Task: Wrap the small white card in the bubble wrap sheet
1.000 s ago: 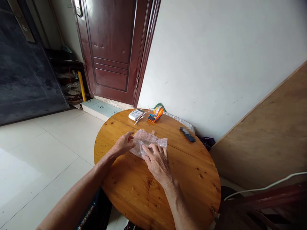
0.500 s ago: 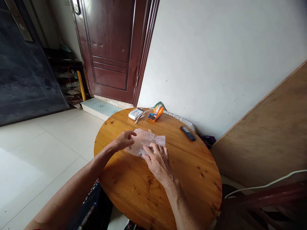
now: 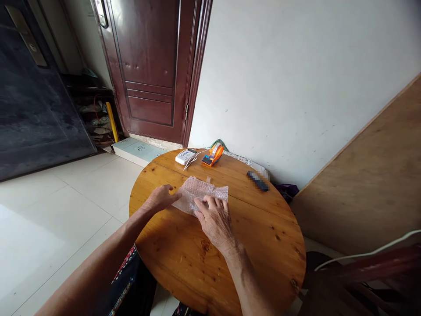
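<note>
A piece of clear bubble wrap point(image 3: 202, 192) lies on the round wooden table point(image 3: 263, 232) in front of me. My right hand point(image 3: 213, 219) rests palm down on its near edge, fingers spread flat and pressing it to the wood. My left hand point(image 3: 161, 198) lies on the table at the wrap's left edge, fingers stretched out toward it and touching its corner. A small strip of tape point(image 3: 208, 179) sits on the table just beyond the wrap.
At the table's far edge stand an orange tape dispenser point(image 3: 213, 155), a small white device point(image 3: 184, 156) with a cord, and a dark flat bar point(image 3: 258, 181). A dark red door point(image 3: 148, 66) and white wall stand behind. A wooden board point(image 3: 368, 180) leans at the right.
My left hand has slid from on top of the wrap's left part down to its left edge and flattened out. The right hand stays pressed on the wrap.
</note>
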Demonstrator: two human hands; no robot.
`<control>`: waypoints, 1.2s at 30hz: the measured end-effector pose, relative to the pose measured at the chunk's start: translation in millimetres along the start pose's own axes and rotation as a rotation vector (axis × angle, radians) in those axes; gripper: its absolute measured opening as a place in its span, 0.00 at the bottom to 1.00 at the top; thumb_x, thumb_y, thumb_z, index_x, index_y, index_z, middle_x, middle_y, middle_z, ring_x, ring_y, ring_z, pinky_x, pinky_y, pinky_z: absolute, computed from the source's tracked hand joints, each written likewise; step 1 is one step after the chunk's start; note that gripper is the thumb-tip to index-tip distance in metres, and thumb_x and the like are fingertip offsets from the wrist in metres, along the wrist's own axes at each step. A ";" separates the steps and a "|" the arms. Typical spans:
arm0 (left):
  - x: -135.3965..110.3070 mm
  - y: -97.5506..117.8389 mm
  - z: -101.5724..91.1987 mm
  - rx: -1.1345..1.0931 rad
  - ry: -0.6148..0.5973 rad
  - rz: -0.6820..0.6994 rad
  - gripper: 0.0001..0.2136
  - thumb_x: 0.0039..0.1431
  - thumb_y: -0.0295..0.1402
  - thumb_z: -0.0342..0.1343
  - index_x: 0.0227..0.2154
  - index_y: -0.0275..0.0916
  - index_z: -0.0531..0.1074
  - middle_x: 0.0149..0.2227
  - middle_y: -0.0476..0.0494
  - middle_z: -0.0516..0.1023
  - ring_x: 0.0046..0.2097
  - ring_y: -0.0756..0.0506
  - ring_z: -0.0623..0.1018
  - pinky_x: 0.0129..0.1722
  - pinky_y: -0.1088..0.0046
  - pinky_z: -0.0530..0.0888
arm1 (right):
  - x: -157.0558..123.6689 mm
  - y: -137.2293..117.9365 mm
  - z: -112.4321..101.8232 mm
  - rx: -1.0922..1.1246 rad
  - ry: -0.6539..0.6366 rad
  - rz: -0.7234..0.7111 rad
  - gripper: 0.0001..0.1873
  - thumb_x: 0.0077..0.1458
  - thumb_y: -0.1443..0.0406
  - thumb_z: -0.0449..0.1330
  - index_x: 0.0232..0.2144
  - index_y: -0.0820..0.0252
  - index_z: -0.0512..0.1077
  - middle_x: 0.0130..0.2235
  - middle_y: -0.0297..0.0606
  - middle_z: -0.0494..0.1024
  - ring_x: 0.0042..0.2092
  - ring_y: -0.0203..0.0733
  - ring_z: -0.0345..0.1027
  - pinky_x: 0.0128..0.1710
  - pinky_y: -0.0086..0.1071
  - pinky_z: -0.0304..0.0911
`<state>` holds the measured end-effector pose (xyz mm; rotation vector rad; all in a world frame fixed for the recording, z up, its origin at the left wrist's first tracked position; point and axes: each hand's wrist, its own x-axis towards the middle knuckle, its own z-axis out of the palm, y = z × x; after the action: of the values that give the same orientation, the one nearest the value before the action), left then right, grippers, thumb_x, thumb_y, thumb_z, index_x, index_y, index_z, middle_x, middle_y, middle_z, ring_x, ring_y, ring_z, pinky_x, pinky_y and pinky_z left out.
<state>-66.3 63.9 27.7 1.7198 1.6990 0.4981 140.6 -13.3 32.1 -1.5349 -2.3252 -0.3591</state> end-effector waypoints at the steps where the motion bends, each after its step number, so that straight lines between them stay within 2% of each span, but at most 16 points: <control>1: 0.1 -1.0 1.6 -0.075 -0.035 -0.030 0.27 0.53 0.46 0.58 0.51 0.30 0.70 0.26 0.45 0.77 0.24 0.45 0.76 0.25 0.74 0.66 | 0.1 -0.2 0.0 -0.002 0.002 0.000 0.14 0.61 0.62 0.59 0.50 0.51 0.71 0.43 0.42 0.72 0.44 0.48 0.64 0.47 0.43 0.53; 5: 0.4 0.1 11.2 -0.301 -0.084 -0.075 0.17 0.50 0.38 0.61 0.40 0.33 0.73 0.18 0.54 0.71 0.18 0.51 0.70 0.20 0.78 0.62 | 0.6 -1.7 0.1 -0.011 0.010 0.004 0.17 0.62 0.63 0.58 0.53 0.50 0.70 0.44 0.43 0.72 0.44 0.48 0.65 0.48 0.44 0.53; 8: -3.0 4.3 15.8 -0.396 -0.120 -0.044 0.08 0.49 0.34 0.59 0.30 0.35 0.73 0.17 0.55 0.68 0.18 0.53 0.67 0.19 0.79 0.61 | 1.5 -3.5 -1.2 -0.037 0.002 0.001 0.13 0.62 0.64 0.58 0.49 0.49 0.72 0.43 0.42 0.72 0.45 0.47 0.65 0.52 0.46 0.52; 12: -9.1 12.0 19.8 -0.535 -0.147 -0.012 0.07 0.49 0.34 0.56 0.22 0.36 0.68 0.16 0.55 0.65 0.18 0.54 0.64 0.18 0.79 0.60 | 4.8 -5.7 -4.2 -0.065 -0.024 0.000 0.09 0.60 0.65 0.59 0.44 0.50 0.74 0.42 0.42 0.73 0.45 0.48 0.65 0.56 0.51 0.49; 15: -10.9 21.3 25.4 -0.630 -0.141 0.013 0.09 0.51 0.36 0.55 0.23 0.36 0.66 0.18 0.54 0.66 0.18 0.55 0.64 0.18 0.79 0.60 | 7.3 -6.0 -4.6 -0.064 -0.031 -0.016 0.10 0.59 0.68 0.58 0.42 0.51 0.74 0.40 0.42 0.73 0.45 0.49 0.65 0.57 0.53 0.47; 20: -12.0 40.7 36.4 -0.715 -0.184 0.054 0.09 0.48 0.36 0.56 0.23 0.35 0.68 0.18 0.53 0.67 0.19 0.55 0.66 0.19 0.80 0.61 | 6.0 -3.7 -0.7 -0.033 0.009 -0.023 0.13 0.60 0.69 0.55 0.46 0.54 0.72 0.41 0.42 0.74 0.45 0.49 0.66 0.60 0.53 0.45; 25: -18.0 48.1 39.3 -0.721 -0.232 0.084 0.06 0.45 0.31 0.53 0.24 0.34 0.72 0.17 0.52 0.67 0.21 0.52 0.67 0.21 0.78 0.63 | 0.6 2.4 1.0 0.194 0.101 0.038 0.17 0.58 0.63 0.59 0.50 0.59 0.66 0.45 0.45 0.78 0.48 0.49 0.68 0.60 0.51 0.45; 28: -21.8 46.4 36.5 -0.671 -0.285 0.155 0.12 0.43 0.29 0.51 0.30 0.33 0.75 0.19 0.52 0.69 0.23 0.52 0.68 0.23 0.77 0.64 | -1.7 9.4 -0.6 0.321 0.115 0.071 0.15 0.55 0.65 0.59 0.47 0.58 0.66 0.45 0.43 0.79 0.47 0.48 0.70 0.57 0.47 0.49; 30: -24.0 46.5 34.4 -0.554 -0.290 0.229 0.13 0.44 0.29 0.51 0.33 0.33 0.76 0.21 0.53 0.68 0.24 0.52 0.66 0.23 0.77 0.62 | -2.6 14.4 -1.8 0.379 0.119 0.088 0.16 0.52 0.69 0.59 0.45 0.58 0.67 0.45 0.42 0.79 0.48 0.48 0.70 0.55 0.44 0.53; 34: -29.9 55.7 34.4 -0.174 -0.133 0.354 0.08 0.50 0.29 0.51 0.26 0.34 0.75 0.19 0.53 0.62 0.24 0.52 0.62 0.24 0.75 0.56 | -4.0 21.5 -1.2 0.417 0.145 0.121 0.17 0.47 0.72 0.56 0.42 0.58 0.70 0.47 0.43 0.78 0.51 0.49 0.69 0.53 0.43 0.54; 36: -33.9 62.9 35.7 0.025 -0.049 0.378 0.07 0.51 0.29 0.52 0.23 0.36 0.74 0.19 0.52 0.62 0.25 0.51 0.64 0.26 0.74 0.56 | -4.8 24.7 0.3 0.403 0.145 0.164 0.16 0.47 0.73 0.55 0.40 0.58 0.71 0.44 0.42 0.79 0.49 0.50 0.70 0.51 0.43 0.56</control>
<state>1.0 28.0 51.3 2.0649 1.3524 0.5985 165.1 -7.6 30.6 -1.4301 -1.9925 0.0395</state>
